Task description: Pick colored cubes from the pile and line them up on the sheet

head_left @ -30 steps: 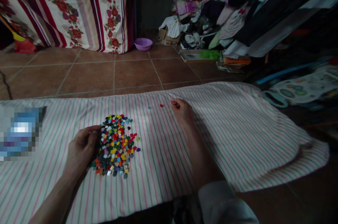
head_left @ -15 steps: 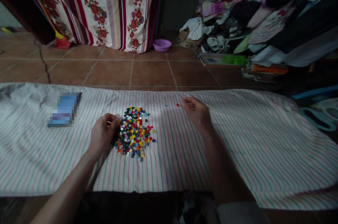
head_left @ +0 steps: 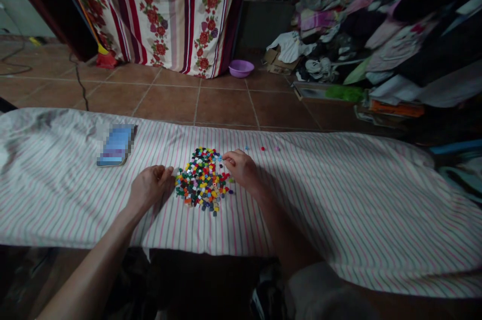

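Observation:
A pile of small multicoloured cube-like pieces [head_left: 199,182] lies on the striped cloth [head_left: 339,199]. At the pile's left edge my left hand [head_left: 148,185] is closed in a pinch; what its fingertips hold, if anything, is too small to name. My right hand [head_left: 243,170] is closed too, its thumb and finger meeting at the upper right of the pile beside some light-blue pieces [head_left: 219,158]. Whether one is between them I cannot tell. Beyond that hand, spaced in a row, sit a blue piece [head_left: 247,147], a red piece [head_left: 262,148] and a pink-purple piece [head_left: 277,148].
A phone-like object [head_left: 116,144], blurred out, lies on the cloth to the left. Past the cloth's far edge are a tiled floor [head_left: 222,101], a floral curtain [head_left: 173,13], a purple basin [head_left: 241,68] and heaped clothes [head_left: 339,23] at the right.
My right hand has moved left from the row to the pile, and a pink-purple piece now shows at the row's right end. My left hand stays by the pile. The view has shifted.

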`<state>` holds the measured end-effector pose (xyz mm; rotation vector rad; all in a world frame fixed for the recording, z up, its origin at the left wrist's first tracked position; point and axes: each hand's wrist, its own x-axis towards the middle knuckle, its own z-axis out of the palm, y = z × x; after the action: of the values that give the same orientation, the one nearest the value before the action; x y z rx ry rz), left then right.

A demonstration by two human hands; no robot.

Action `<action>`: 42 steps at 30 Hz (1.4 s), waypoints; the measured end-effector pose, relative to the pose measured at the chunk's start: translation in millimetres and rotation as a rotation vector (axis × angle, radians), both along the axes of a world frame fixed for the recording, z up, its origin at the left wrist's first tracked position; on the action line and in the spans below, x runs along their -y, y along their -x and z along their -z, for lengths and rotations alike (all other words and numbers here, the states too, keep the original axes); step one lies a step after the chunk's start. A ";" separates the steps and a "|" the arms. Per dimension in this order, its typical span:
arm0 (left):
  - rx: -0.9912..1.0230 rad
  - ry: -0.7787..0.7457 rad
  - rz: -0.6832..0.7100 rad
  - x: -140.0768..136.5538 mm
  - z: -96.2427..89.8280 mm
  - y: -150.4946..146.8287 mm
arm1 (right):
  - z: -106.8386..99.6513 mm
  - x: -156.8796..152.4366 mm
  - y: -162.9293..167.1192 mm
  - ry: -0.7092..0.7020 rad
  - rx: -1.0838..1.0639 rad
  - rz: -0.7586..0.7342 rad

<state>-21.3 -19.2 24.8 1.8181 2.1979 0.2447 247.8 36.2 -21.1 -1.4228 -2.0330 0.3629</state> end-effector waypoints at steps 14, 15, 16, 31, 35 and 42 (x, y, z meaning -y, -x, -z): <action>-0.033 0.124 0.079 -1.9 -7.2 3.5 | 4.0 -11.7 21.5 0.034 0.080 -0.007; -0.041 0.128 0.084 -1.6 -8.3 2.8 | 3.8 -11.9 21.7 0.034 0.082 -0.010; -0.047 0.134 0.093 -1.3 -9.4 2.2 | 3.6 -11.9 21.7 0.031 0.084 -0.013; -0.148 0.140 0.133 -2.6 -15.3 -6.8 | -2.9 -17.4 16.1 -0.002 -0.072 -0.003; -0.186 0.148 0.129 -3.4 -18.8 -11.3 | -5.0 -14.3 10.6 -0.012 -0.063 -0.040; -0.307 0.108 0.131 -2.8 -21.9 -15.3 | -11.9 -5.6 -11.4 0.012 -0.011 -0.058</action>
<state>-6.0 -16.4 46.7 2.0411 2.2205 -0.1898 259.2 41.9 -9.3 -1.3685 -2.0699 0.4070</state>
